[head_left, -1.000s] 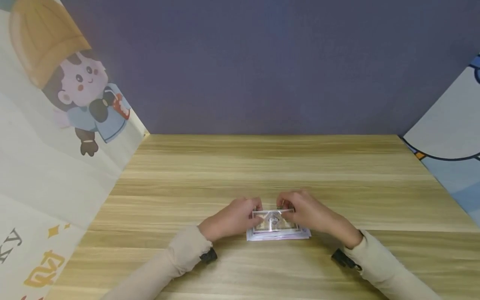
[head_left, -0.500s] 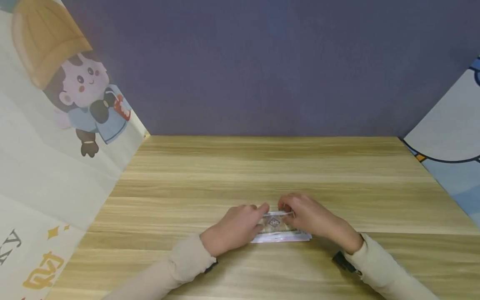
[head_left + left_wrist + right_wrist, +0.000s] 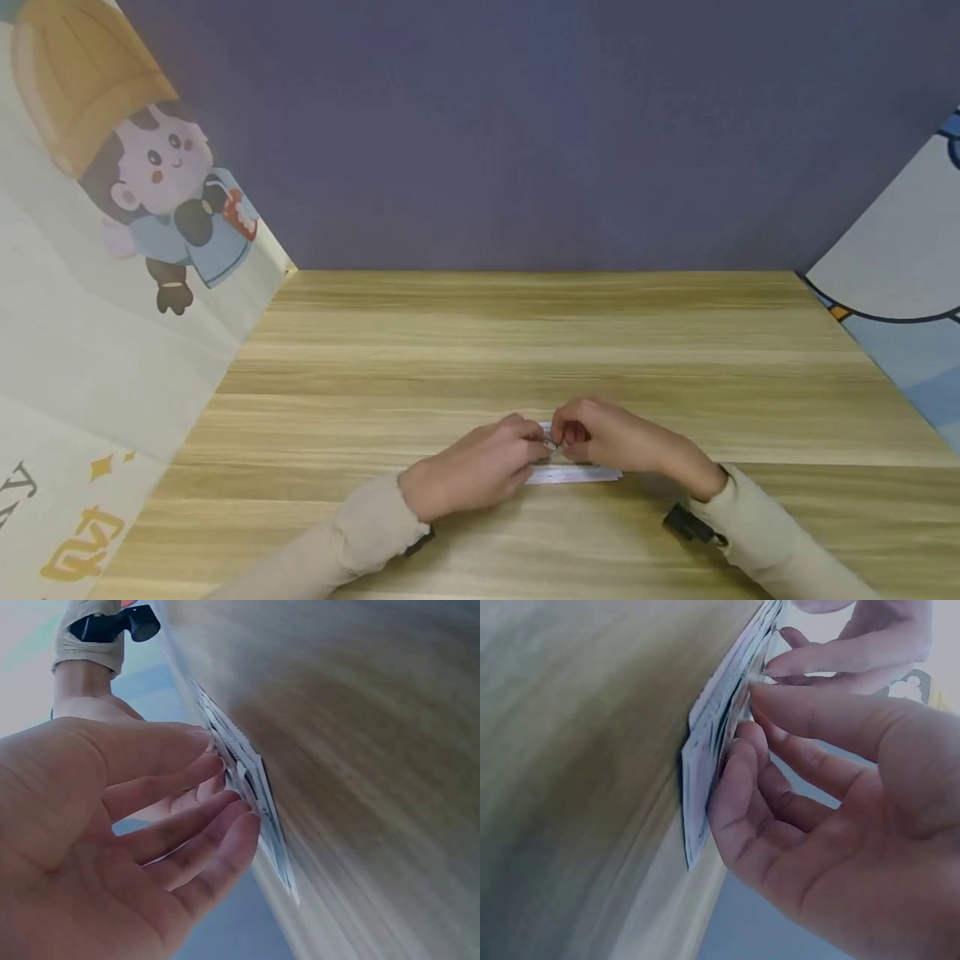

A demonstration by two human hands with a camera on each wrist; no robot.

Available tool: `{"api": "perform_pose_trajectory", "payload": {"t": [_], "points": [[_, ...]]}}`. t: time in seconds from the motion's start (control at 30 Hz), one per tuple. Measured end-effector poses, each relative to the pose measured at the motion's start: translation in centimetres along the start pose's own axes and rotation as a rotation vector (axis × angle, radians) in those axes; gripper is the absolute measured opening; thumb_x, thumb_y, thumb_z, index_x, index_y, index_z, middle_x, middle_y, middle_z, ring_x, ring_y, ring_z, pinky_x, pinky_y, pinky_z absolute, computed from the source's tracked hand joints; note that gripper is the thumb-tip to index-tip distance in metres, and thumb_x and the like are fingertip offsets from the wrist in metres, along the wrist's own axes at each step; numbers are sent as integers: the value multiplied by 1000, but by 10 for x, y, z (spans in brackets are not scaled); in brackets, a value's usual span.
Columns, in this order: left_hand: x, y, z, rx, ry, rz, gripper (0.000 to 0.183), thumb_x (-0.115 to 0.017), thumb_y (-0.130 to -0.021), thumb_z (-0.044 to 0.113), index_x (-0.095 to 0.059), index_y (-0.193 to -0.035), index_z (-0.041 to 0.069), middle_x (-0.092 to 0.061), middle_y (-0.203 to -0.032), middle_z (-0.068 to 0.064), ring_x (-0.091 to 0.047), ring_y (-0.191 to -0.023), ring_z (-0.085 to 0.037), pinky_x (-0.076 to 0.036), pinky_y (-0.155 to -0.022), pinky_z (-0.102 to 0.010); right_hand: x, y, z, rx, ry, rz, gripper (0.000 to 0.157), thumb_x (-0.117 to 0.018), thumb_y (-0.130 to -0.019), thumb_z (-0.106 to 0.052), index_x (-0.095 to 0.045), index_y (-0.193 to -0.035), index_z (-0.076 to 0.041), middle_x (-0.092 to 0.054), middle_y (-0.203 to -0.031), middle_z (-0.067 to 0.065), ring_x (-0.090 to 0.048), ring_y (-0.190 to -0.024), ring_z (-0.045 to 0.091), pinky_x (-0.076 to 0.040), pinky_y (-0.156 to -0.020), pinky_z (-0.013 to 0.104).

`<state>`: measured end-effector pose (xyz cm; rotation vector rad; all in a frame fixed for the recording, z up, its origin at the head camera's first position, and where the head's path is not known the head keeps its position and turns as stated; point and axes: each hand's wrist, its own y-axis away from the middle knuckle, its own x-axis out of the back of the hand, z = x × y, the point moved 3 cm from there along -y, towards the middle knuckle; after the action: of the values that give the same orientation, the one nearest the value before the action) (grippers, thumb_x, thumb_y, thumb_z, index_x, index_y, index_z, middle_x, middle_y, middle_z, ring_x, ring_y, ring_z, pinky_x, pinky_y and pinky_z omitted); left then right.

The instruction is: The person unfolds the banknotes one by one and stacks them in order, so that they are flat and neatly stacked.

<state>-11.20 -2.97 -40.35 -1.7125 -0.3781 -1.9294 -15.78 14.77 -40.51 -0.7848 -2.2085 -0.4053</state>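
A flat stack of printed paper slips (image 3: 573, 476) lies on the table in front of me, its top slip bearing a dark emblem. Layered pale edges of the stack (image 3: 259, 787) show in the left wrist view. From the left, my left hand (image 3: 480, 462) covers much of the stack, bent thumb and fingers pinching at the top slip near its middle. Across from it, my right hand (image 3: 626, 437) pinches a small pale bit of the top slip between thumb and forefinger, other fingers curled. Both hands' fingertips nearly meet; exact contact is partly hidden.
The wood-grain table (image 3: 420, 333) stretches out around the stack. A dark blue-grey panel (image 3: 480, 133) stands behind it. Cartoon-printed walls rise at the left (image 3: 90, 350) and right (image 3: 900, 250). Dark wrist devices sit at both cuffs.
My left hand has moved right from the stack's left end toward its middle, now covering the left part. The right hand's fingertips have shifted slightly left, close to the left fingers.
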Motion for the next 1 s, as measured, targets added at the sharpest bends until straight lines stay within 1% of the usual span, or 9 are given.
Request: {"api": "perform_pose_trajectory", "payload": {"t": [0.13,0.3,0.4,0.57,0.67,0.73,0.83,0.9,1.0], "points": [[1,1,1,5,0,-31,26,-66,-91,6,-72,-116,10,-65,-119,-1,-58,-110,-12,-49,-93,-19,0,2,-2,-6,-4,-14,13,-71,-88,-1,-67,-92,-13,-59,-79,-6,-53,-72,7,-49,-63,24],[2,2,1,7,10,-42,29,-66,-90,4,-71,-118,9,-65,-121,-2,-58,-111,-13,-49,-94,-21,2,3,-2,3,12,-20,14,-71,-88,1,-67,-94,-12,-59,-81,-6,-53,-74,7,-49,-64,24],[3,3,2,20,12,-47,30,-68,-87,5,-71,-116,9,-64,-121,-3,-57,-110,-13,-49,-92,-21,5,3,1,-7,-3,-26,16,-67,-89,4,-68,-94,-11,-61,-81,-4,-54,-72,7,-49,-62,24],[2,2,2,50,-22,-37,29,-71,-85,9,-69,-114,9,-62,-119,-3,-56,-106,-14,-49,-89,-20,10,1,6,-17,15,2,19,-64,-85,10,-68,-89,-9,-63,-78,-3,-55,-70,5,-50,-61,23],[1,1,3,50,-26,-32,29,-72,-86,10,-68,-115,10,-63,-120,-3,-56,-107,-14,-49,-91,-20,13,2,8,-19,43,20,18,-65,-84,9,-69,-87,-8,-63,-79,-3,-55,-71,6,-51,-63,24],[0,1,3,45,-24,-24,29,-72,-86,10,-68,-115,10,-63,-120,-4,-56,-108,-15,-48,-94,-23,15,4,9,-22,69,35,16,-68,-85,7,-70,-90,-9,-66,-83,-2,-59,-76,9,-52,-67,26],[1,1,3,52,-19,3,27,-72,-85,11,-70,-112,14,-62,-121,-5,-55,-112,-19,-47,-99,-29,15,6,8,-27,136,73,15,-72,-86,1,-72,-96,-10,-67,-95,-1,-62,-88,15,-54,-76,33],[1,2,2,65,-17,18,27,-72,-86,12,-70,-112,16,-61,-123,-7,-54,-115,-22,-48,-99,-35,15,7,8,-32,174,98,20,-75,-84,-1,-72,-101,-11,-65,-102,-1,-61,-95,18,-53,-80,36],[2,4,2,90,-7,18,28,-71,-87,13,-69,-114,19,-60,-125,-9,-55,-116,-26,-51,-95,-39,14,8,6,-36,197,110,24,-77,-81,-1,-70,-102,-12,-62,-103,0,-59,-95,20,-51,-80,36]]}}
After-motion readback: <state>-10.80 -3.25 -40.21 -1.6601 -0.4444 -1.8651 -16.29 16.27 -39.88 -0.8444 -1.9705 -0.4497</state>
